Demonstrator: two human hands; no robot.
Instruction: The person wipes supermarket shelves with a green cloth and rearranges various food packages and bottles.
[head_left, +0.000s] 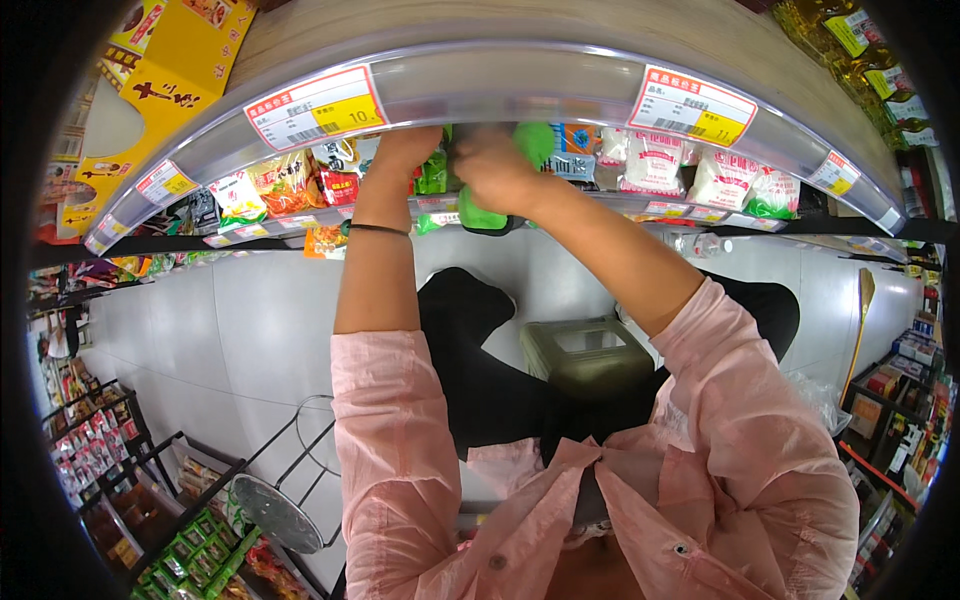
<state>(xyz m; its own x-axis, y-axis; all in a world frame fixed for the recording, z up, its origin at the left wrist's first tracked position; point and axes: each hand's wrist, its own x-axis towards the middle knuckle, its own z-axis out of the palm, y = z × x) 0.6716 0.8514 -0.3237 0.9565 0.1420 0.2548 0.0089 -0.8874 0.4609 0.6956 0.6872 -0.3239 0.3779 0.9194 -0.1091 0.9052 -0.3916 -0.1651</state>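
Observation:
My right hand (495, 174), blurred, is closed around a bright green cloth (484, 214) with dark parts, at the front of a lower shelf. Some of the cloth shows above the hand and some hangs over the shelf's front edge. My left hand (414, 147) reaches in beside it, under the upper shelf's clear price strip (495, 79). The strip hides its fingers, so its grip does not show. Seasoning packets (281, 184) stand left of my hands, and a green packet (432, 174) sits between them. White bags (652, 165) and a blue packet (574, 154) are to the right.
An olive plastic stool (589, 356) stands on the floor between my legs. Oil bottles (862, 52) and a yellow carton (169, 75) occupy the upper shelf. A metal-framed rack with a round plate (276, 512) is lower left. A broom (859, 322) leans at the right.

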